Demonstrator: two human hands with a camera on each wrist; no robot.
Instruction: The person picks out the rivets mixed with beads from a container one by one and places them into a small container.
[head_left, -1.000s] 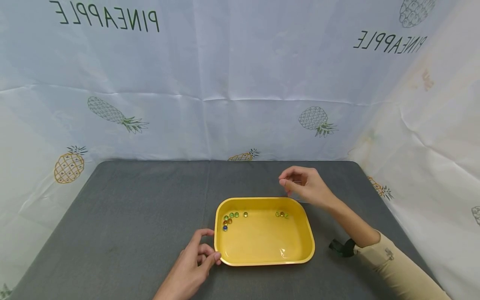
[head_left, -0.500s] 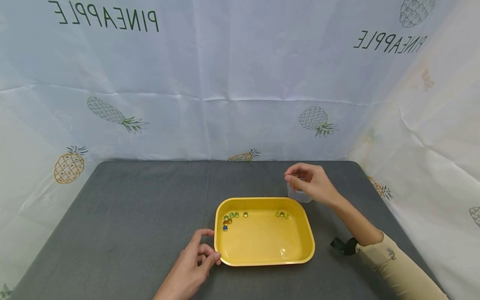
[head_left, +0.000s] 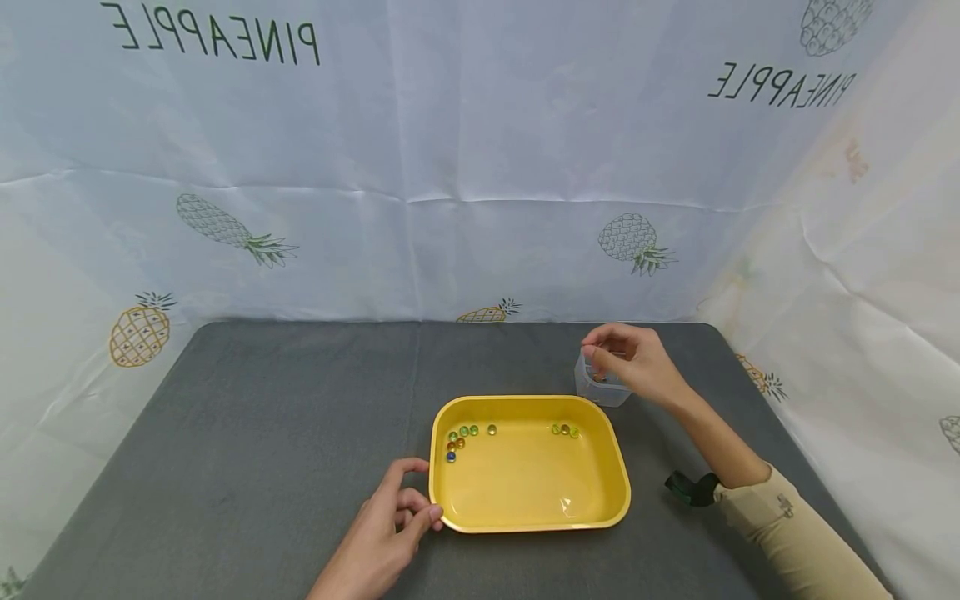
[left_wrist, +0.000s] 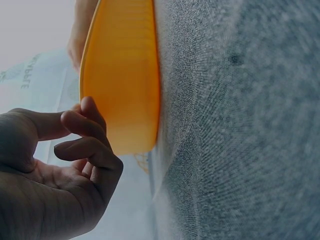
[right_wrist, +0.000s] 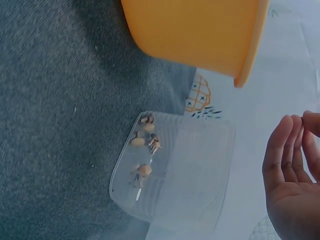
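A shallow yellow tray (head_left: 528, 492) lies on the grey table with glass marbles (head_left: 461, 432) gathered in its far left corner and three more marbles (head_left: 565, 430) near the far right. My left hand (head_left: 382, 529) pinches the rim at the near left corner, index finger against the side wall. In the right wrist view, a clear plastic container (right_wrist: 195, 170) holds several small brown-and-cream pieces (right_wrist: 145, 145). Above that container is my right hand (head_left: 633, 362), its thumb and fingertips brought together; I cannot tell whether something tiny is between them.
Just behind the tray's far right corner stands the container. A dark strap (head_left: 690, 489) hangs at the right sleeve (head_left: 795, 533). Beyond the table's far edge rises a white cloth (head_left: 450, 250) printed with pineapples, which continues along both sides.
My right hand has shifted to the right and slightly farther back, showing more of the clear container beneath it. The left hand, tray and marbles stay in place.
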